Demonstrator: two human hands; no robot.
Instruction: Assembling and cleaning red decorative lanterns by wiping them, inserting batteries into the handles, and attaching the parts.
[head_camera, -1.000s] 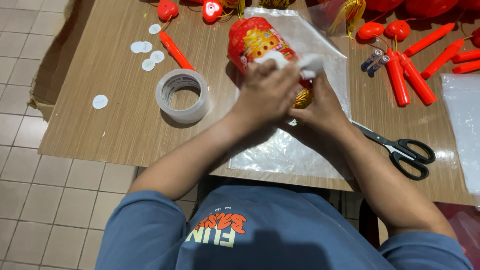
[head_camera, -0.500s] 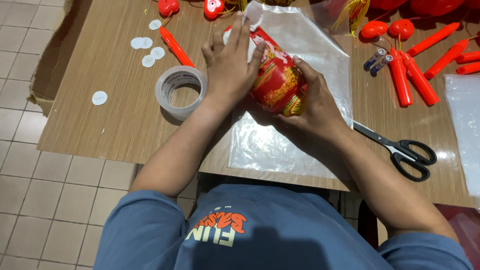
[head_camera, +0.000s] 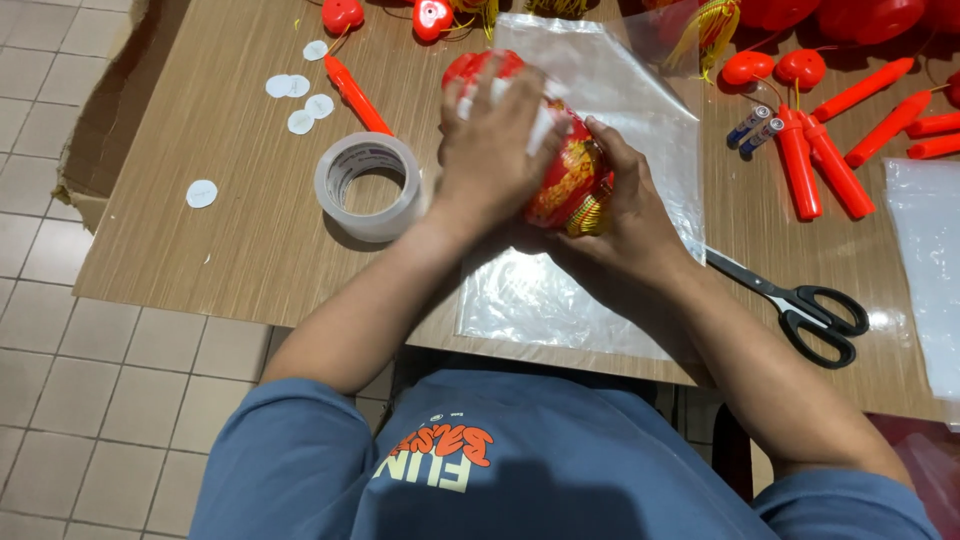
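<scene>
A round red lantern with gold patterns (head_camera: 570, 175) lies over a clear plastic sheet (head_camera: 590, 280) on the wooden table (head_camera: 230, 240). My left hand (head_camera: 490, 150) is pressed flat over its top and left side, fingers spread. My right hand (head_camera: 625, 215) cups it from the right and underneath. Much of the lantern is hidden under my hands.
A roll of clear tape (head_camera: 370, 185) sits just left of my left wrist. Black scissors (head_camera: 800, 305) lie to the right. Red stick-shaped parts (head_camera: 815, 165), two small batteries (head_camera: 755, 128), white paper discs (head_camera: 300, 100) and red ornaments (head_camera: 430, 18) lie further back. Another plastic sheet (head_camera: 930, 260) is far right.
The lantern has been turned and drawn slightly nearer. My left hand has shifted from its upper edge to lie flat over it, while my right hand stays cupped at the right side.
</scene>
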